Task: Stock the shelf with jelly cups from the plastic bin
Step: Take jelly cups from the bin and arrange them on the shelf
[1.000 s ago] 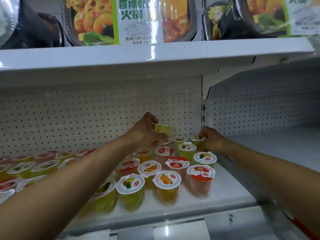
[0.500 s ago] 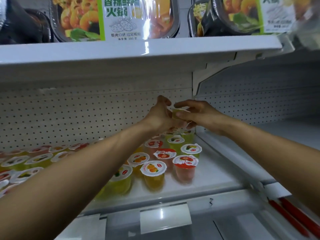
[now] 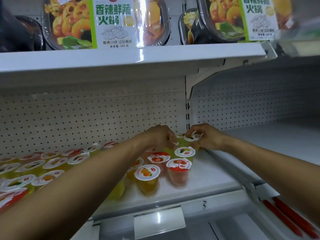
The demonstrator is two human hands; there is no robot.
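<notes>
The right grip [image 3: 206, 138] pinches a jelly cup [image 3: 192, 137] by its rim, low over the shelf's [image 3: 209, 174] back right corner. The left grip [image 3: 158, 137] curls just beside; its hold is unclear.

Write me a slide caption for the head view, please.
Right hand holds a jelly cup at the shelf back row, left hand close beside it.

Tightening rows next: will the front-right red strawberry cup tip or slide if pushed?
The red strawberry cup likely tips if pushed high: wide lid, narrower base. Pushed low, it probably slides on the glossy shelf. Its crinkled film lid may puncture.
</notes>
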